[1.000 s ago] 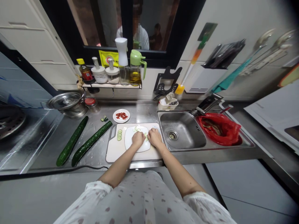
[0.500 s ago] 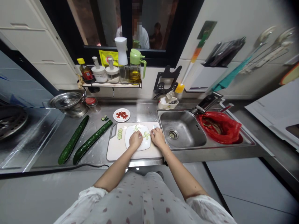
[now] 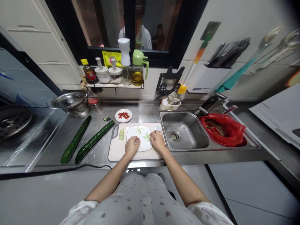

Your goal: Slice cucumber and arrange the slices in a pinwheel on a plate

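Countertop (image 3: 146, 117), curled right hand (image 3: 157, 140) against cucumber (image 3: 147, 136)

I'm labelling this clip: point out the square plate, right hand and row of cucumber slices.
Square plate (image 3: 144, 146): head view, bare front part.
Right hand (image 3: 157, 139): head view, back of hand.
Row of cucumber slices (image 3: 121, 134): head view, middle.

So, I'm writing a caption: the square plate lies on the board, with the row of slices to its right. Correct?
Not quite: the head view shows the row of slices left of the square plate, which does lie on the board.
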